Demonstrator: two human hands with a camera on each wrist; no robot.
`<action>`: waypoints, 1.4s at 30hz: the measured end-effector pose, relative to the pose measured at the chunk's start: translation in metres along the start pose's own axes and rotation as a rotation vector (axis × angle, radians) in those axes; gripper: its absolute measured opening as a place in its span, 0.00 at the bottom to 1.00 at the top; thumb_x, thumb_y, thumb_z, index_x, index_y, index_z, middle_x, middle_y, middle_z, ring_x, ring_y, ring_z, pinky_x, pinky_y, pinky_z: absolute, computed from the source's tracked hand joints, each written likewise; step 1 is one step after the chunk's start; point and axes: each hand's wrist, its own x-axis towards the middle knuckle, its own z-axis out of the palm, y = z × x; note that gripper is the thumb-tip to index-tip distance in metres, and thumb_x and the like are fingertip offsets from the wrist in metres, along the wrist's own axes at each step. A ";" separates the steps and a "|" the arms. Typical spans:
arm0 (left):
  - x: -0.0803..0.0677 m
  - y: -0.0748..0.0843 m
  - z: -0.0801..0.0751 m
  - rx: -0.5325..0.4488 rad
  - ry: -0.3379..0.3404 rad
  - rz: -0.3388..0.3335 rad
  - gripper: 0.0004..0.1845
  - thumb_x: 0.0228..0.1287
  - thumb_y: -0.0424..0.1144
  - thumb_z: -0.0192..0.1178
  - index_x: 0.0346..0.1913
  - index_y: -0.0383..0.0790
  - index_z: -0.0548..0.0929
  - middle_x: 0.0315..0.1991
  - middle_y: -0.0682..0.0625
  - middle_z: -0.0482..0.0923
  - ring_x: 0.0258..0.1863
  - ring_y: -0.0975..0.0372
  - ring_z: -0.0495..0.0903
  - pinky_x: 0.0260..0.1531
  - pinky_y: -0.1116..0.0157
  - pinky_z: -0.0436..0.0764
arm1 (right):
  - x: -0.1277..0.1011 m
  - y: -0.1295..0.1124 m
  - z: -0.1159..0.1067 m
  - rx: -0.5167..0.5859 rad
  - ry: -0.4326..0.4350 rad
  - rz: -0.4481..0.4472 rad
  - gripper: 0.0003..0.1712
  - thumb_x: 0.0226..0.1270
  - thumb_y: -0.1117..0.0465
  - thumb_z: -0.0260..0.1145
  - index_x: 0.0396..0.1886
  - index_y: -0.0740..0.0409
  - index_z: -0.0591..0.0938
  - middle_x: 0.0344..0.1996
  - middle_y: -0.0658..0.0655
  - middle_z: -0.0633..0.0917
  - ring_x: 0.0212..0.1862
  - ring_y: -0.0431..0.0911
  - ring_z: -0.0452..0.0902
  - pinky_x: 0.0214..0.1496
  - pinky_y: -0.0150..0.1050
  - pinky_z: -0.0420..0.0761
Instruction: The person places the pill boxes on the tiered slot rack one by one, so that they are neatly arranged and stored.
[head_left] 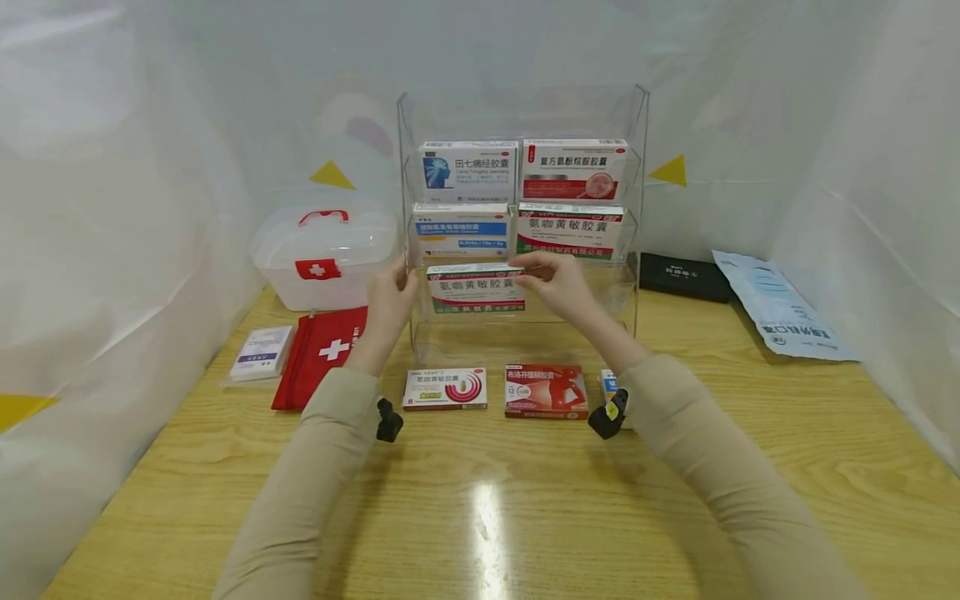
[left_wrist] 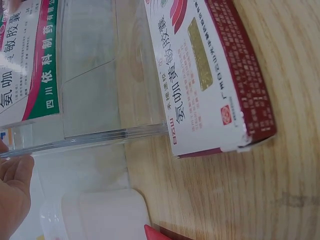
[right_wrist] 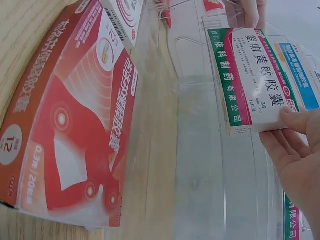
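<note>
Two flat boxes, a white-and-maroon one (head_left: 445, 389) and a red one (head_left: 546, 391), lie nearest you on the wooden table (head_left: 480, 500), not yet shelved. Your left hand (head_left: 390, 300) and right hand (head_left: 558, 283) pinch the ends of a green-and-white medicine box (head_left: 476, 288) at the clear rack's (head_left: 517, 108) third tier; four boxes already fill the upper tiers. White sheeting surrounds the table.

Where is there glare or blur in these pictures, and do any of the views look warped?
Head view: a bright streak of glare on the wooden table, edges bowed by the wide lens. Left wrist view: tilted, the left hand soft at the edge. Right wrist view: reflections on the clear rack, the red box stretched large.
</note>
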 end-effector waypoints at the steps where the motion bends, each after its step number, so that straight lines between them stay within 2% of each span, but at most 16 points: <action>1: 0.000 0.000 0.000 -0.003 -0.004 -0.006 0.23 0.68 0.32 0.50 0.65 0.41 0.71 0.58 0.40 0.75 0.51 0.52 0.80 0.51 0.58 0.81 | 0.000 0.001 0.001 0.009 -0.006 0.002 0.14 0.60 0.68 0.65 0.47 0.66 0.82 0.47 0.65 0.84 0.45 0.56 0.82 0.39 0.25 0.80; 10: 0.001 0.000 0.000 0.012 -0.001 -0.013 0.23 0.67 0.31 0.50 0.65 0.40 0.70 0.58 0.39 0.76 0.51 0.51 0.81 0.49 0.59 0.82 | 0.001 0.001 0.007 0.041 -0.015 -0.021 0.14 0.59 0.72 0.64 0.46 0.69 0.81 0.47 0.67 0.83 0.46 0.57 0.82 0.42 0.28 0.82; 18: 0.000 0.000 0.000 0.010 -0.012 -0.015 0.23 0.68 0.33 0.50 0.66 0.42 0.69 0.58 0.40 0.75 0.54 0.52 0.79 0.51 0.60 0.81 | 0.001 -0.003 0.009 0.031 -0.032 -0.011 0.14 0.58 0.73 0.65 0.46 0.69 0.81 0.48 0.66 0.83 0.46 0.57 0.82 0.44 0.31 0.83; 25: 0.000 -0.001 0.000 0.018 -0.012 -0.028 0.23 0.68 0.34 0.51 0.66 0.42 0.69 0.58 0.40 0.75 0.54 0.52 0.79 0.52 0.59 0.81 | -0.002 -0.012 0.004 0.007 -0.064 0.000 0.16 0.59 0.72 0.64 0.49 0.68 0.81 0.51 0.67 0.81 0.51 0.57 0.79 0.55 0.42 0.80; 27: 0.000 0.000 0.000 0.022 -0.007 -0.025 0.23 0.68 0.33 0.51 0.66 0.42 0.70 0.57 0.40 0.76 0.52 0.52 0.80 0.50 0.59 0.81 | -0.002 -0.008 0.004 0.011 -0.065 -0.013 0.17 0.59 0.71 0.64 0.50 0.68 0.80 0.52 0.66 0.81 0.53 0.56 0.78 0.57 0.42 0.79; 32: -0.001 0.000 0.000 0.021 -0.008 -0.028 0.22 0.68 0.33 0.51 0.65 0.42 0.71 0.57 0.39 0.77 0.52 0.51 0.81 0.50 0.59 0.82 | -0.006 -0.012 -0.003 0.033 -0.058 -0.014 0.19 0.60 0.71 0.65 0.52 0.70 0.79 0.53 0.67 0.80 0.55 0.57 0.77 0.59 0.42 0.77; 42: -0.001 0.000 0.000 0.009 -0.011 -0.014 0.22 0.68 0.33 0.49 0.65 0.42 0.70 0.57 0.39 0.76 0.54 0.51 0.79 0.52 0.58 0.80 | -0.023 -0.020 -0.023 -0.007 -0.095 0.015 0.24 0.62 0.68 0.64 0.57 0.70 0.74 0.57 0.68 0.77 0.61 0.57 0.72 0.65 0.44 0.72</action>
